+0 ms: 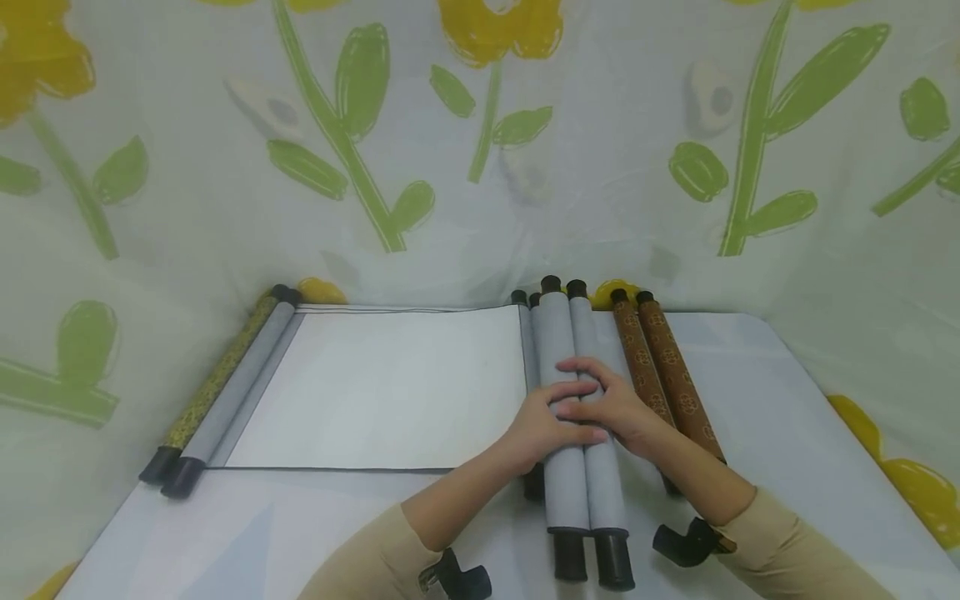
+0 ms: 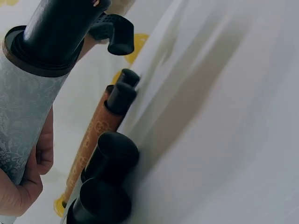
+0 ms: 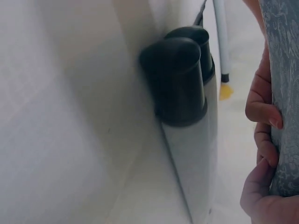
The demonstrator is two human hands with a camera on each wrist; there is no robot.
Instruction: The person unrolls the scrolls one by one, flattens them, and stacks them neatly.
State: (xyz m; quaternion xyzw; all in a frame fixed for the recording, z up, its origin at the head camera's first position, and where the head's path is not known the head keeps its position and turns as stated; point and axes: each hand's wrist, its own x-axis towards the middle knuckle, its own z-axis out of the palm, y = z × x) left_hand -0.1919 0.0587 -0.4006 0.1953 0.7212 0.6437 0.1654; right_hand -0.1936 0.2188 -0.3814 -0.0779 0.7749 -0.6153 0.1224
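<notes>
Two rolled hanging scrolls in pale grey patterned cloth with black end knobs, a left scroll and a right scroll, lie side by side, raised over the table. My left hand grips the pair from the left, and my right hand grips it from the right. On top, the fingers of both hands overlap around the middle of the rolls. In the right wrist view, curled fingertips press the grey cloth from below. The left wrist view shows a black knob close up.
Left of my hands lies a spread white sheet with grey rolled ends. A yellow-green patterned roll lies along its left end. Two brown patterned scrolls rest behind my right forearm. A flowered cloth hangs behind the white table.
</notes>
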